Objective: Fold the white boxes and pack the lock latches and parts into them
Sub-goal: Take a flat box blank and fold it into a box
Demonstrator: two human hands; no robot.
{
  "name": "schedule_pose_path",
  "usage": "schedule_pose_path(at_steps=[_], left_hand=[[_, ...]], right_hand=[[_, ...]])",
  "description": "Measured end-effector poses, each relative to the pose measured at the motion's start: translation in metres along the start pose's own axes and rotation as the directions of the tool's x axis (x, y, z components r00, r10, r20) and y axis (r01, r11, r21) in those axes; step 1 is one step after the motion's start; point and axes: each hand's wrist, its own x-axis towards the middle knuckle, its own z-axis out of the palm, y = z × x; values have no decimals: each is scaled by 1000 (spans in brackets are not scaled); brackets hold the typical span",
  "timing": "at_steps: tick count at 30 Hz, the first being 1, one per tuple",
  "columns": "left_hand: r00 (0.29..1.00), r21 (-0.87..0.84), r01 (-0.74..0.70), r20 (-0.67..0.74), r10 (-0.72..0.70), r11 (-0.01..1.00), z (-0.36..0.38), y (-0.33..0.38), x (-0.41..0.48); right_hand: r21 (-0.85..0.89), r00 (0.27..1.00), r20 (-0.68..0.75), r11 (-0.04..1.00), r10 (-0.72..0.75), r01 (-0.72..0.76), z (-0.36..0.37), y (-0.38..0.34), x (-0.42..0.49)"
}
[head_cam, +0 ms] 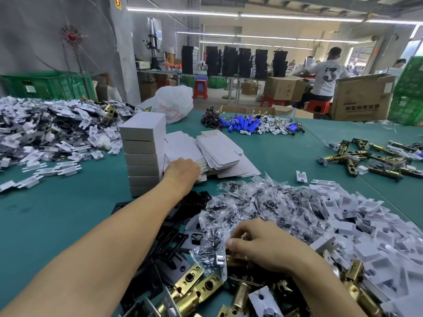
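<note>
On the green table (68,202) the work is laid out so both arms can feed one box at once. The left hand (182,170) reaches out towards the middle of the table and lies on the near end of the flat box blanks (217,152), which are fanned just beside the tall stack of folded white boxes (143,152). Its fingers are hidden under the hand, so I cannot tell whether it has already pinched a blank or only touches the top one. My guess is that it is after the next box to fold. The right hand (263,245) is down at the near edge, fingers and thumb curled round a brass latch (237,259) among the heap of lock latches (194,287), probably to have it ready once the box is shaped. The other parts lie close round it for short reaches: black plates (169,243) just to the left, bagged screws (263,202) just beyond, and white plastic inserts (366,225) piled towards the right edge. More latches (366,156) lie further up that edge, well apart
</note>
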Motion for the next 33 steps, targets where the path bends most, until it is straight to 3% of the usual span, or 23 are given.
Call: schedule_pose_path(at_steps=[15,17,20,23,26,30,33], left_hand=[[998,-58,60,-26,-61,996,-1,-3,-10],[988,-94,95,-109,-105,991,-5,-2,-16],[915,-172,123,-362,-179,977,-17,5,-35],[744,-301,-49,-647,-166,952,-31,18,-60],[585,-306,-313,-808,-71,899,-46,33,-84],[526,-265,-534,-848,70,803,-68,41,-105],[522,-253,-625,-838,155,739,-76,37,-113]], right_hand=[[46,1000,-6,999,11,-10,-1,-2,-2],[51,1000,-5,999,13,-13,0,-1,-2],[46,1000,-14,999,16,-16,0,-1,-3],[61,999,-54,998,-2,5,0,-2,-4],[165,985,-169,986,32,-4,-2,-8,-6],[241,939,-307,967,158,-83,-8,-9,-8],[527,933,-232,842,277,-119,-14,-8,-3]])
